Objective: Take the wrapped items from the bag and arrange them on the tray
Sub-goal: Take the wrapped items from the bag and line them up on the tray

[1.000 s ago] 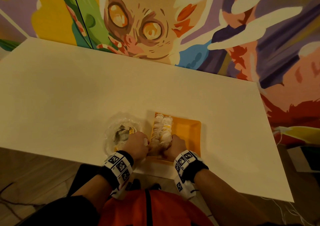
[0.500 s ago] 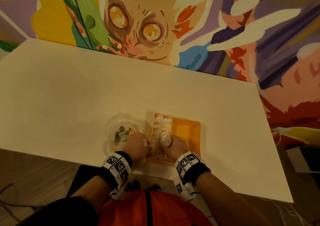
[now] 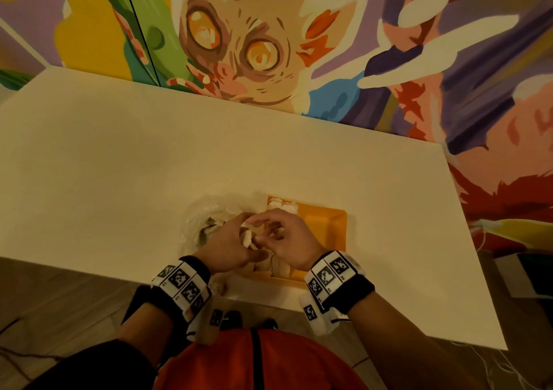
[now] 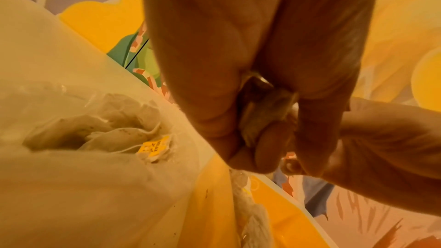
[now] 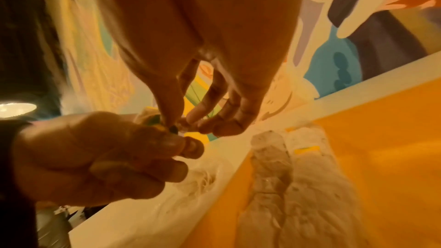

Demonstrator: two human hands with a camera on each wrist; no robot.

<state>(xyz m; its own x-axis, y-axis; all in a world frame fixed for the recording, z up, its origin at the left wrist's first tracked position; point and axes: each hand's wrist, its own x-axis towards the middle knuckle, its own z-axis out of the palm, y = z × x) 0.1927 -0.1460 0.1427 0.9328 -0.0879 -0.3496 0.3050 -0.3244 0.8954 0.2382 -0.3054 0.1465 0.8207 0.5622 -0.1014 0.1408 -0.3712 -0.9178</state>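
Observation:
A clear plastic bag (image 3: pixel 206 225) with several wrapped tea-bag-like items (image 4: pixel 95 129) lies left of the orange tray (image 3: pixel 326 225). More wrapped items (image 3: pixel 281 207) fill the tray's left side in a column (image 5: pixel 286 176). My left hand (image 3: pixel 238 237) hovers over the tray's left edge and grips one wrapped item (image 4: pixel 264 112) in its curled fingers. My right hand (image 3: pixel 269 235) meets it from the right, thumb and forefinger (image 5: pixel 190 118) pinching the end of that same item. Most of the item is hidden inside the left fist (image 5: pixel 107 157).
The white table (image 3: pixel 149 165) stretches far to the left and back, up to a painted mural wall. Bag and tray sit near the table's front edge. The tray's right half (image 5: pixel 381 157) shows bare orange.
Both hands rose from the near end of the tray, where they were pressed together on the items. They now hold a single wrapped item between them, above the tray's left edge.

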